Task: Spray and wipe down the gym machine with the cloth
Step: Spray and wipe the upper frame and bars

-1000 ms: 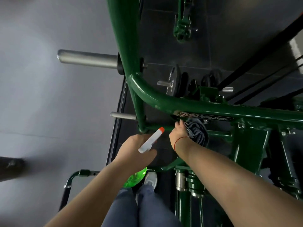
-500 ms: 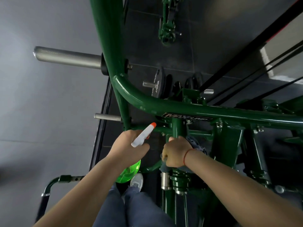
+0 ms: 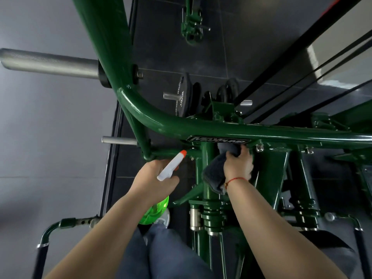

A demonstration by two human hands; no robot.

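The green gym machine (image 3: 201, 127) fills the view, its curved top tube carrying a MAXpump badge. My right hand (image 3: 238, 166) grips a dark grey cloth (image 3: 214, 174) and presses it against the vertical green post just under the badge. My left hand (image 3: 155, 178) holds a spray bottle (image 3: 171, 166) with a white head, an orange nozzle and a bright green body below my palm. The nozzle points up and right toward the lower crossbar, a short way left of the cloth.
Steel weight pegs (image 3: 50, 64) stick out to the left of the frame. Black weight plates (image 3: 184, 97) hang behind the top tube. Cables (image 3: 302, 77) run diagonally at the upper right. My legs and a shoe (image 3: 164, 217) are below, beside a curved handle (image 3: 52, 230).
My right hand has slid the cloth up the vertical post from its lower part to just beneath the badge. My left hand with the bottle has stayed about where it was.
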